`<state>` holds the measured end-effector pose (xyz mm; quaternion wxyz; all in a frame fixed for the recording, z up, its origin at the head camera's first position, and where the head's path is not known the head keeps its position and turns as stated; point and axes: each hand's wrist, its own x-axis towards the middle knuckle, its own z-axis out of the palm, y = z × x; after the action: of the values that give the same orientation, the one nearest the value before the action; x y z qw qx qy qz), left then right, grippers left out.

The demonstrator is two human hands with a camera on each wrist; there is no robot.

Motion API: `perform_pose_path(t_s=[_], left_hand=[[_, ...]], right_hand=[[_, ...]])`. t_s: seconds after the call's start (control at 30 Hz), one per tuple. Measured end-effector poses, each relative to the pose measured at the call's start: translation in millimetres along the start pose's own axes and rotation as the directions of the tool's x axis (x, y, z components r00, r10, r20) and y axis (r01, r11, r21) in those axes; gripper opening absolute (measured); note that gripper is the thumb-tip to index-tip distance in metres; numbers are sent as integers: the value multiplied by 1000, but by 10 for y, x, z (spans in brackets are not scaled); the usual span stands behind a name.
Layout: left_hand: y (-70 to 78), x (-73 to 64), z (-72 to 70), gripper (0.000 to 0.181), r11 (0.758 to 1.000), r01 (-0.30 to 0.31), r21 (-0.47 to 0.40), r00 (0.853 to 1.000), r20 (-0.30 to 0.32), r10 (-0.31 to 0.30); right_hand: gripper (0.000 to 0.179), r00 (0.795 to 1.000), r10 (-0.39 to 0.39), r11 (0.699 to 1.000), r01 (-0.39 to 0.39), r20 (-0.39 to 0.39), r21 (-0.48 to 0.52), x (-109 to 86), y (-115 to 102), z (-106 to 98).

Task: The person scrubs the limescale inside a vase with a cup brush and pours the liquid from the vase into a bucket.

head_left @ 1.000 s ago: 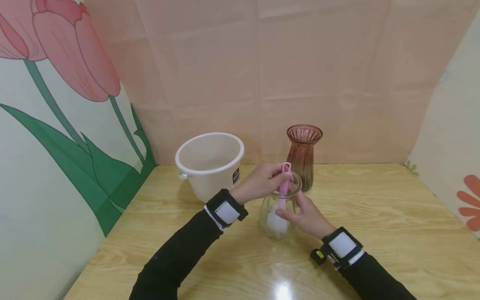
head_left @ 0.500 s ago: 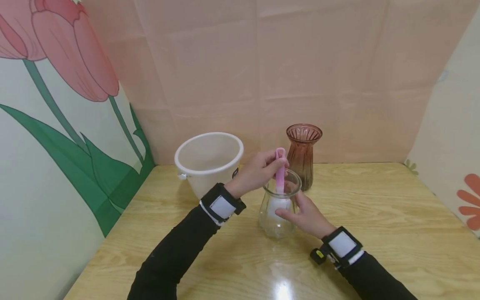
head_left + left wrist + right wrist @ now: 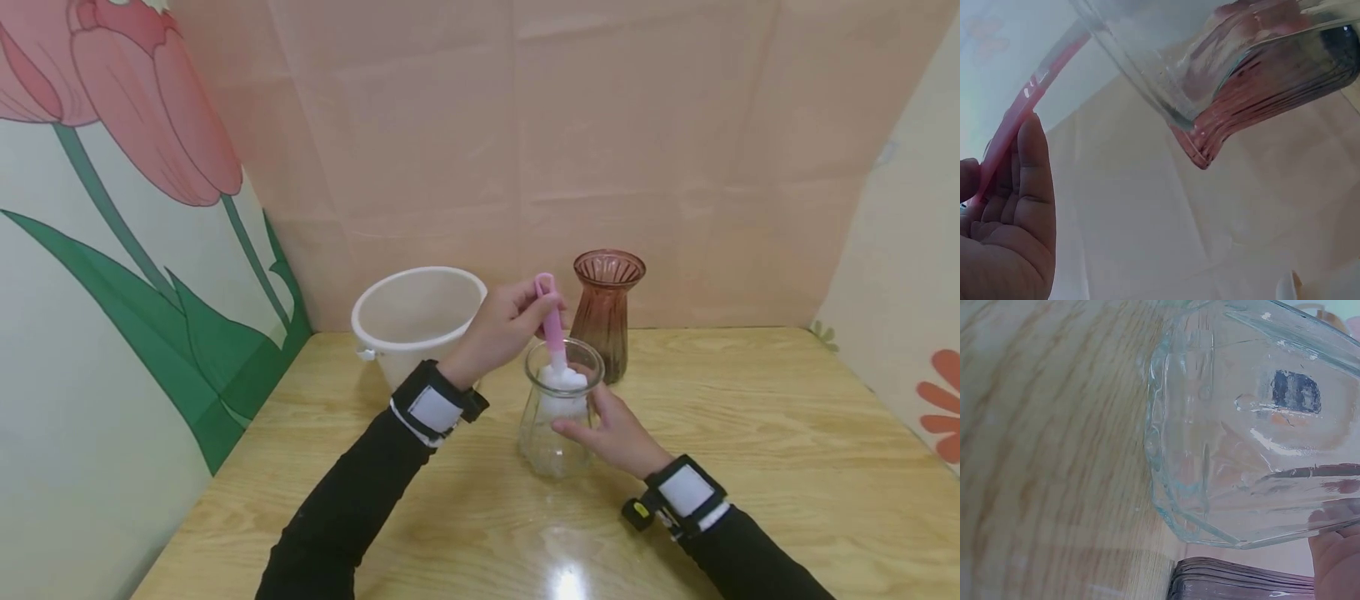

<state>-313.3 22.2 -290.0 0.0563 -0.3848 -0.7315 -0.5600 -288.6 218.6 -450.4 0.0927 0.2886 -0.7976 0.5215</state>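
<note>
My left hand (image 3: pixel 498 327) pinches the pink handle of a bottle brush (image 3: pixel 552 325). Its white head is inside a clear glass vase (image 3: pixel 542 437), high up near the mouth. In the left wrist view the brush handle (image 3: pixel 1029 97) slants from the thumb and fingers toward the glass rim. My right hand (image 3: pixel 624 435) grips the vase on its right side, thumb in front and fingers behind, partly hidden by the glass. The vase stands upright on the table. The right wrist view shows the lower vase body (image 3: pixel 1241 444) and part of my fingers (image 3: pixel 1338 562).
A white bucket (image 3: pixel 390 354) stands behind my left forearm. Just behind the clear vase, to the right, is a reddish-brown ribbed glass vase (image 3: pixel 602 317). Both are on the wood-grain table (image 3: pixel 772 433), which meets a pink-covered wall (image 3: pixel 637 125) at the back.
My left hand has moved up and to the left, drawing the brush head from low in the vase to near its mouth. The right hand and vase have stayed put.
</note>
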Motion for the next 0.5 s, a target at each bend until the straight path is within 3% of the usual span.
perform_pose_path(t_s=[0.23,0.5], left_hand=[[-36,-15,41,18,999,28,-30,1000,10,-28],[-92,-56,98,21,996,83,28,994,72,-85]], right_hand=[[74,1000,-1,1000,1,-7,-17,-3,44,0],[73,1000,-2,1000,2,1,-10,21,63,0]])
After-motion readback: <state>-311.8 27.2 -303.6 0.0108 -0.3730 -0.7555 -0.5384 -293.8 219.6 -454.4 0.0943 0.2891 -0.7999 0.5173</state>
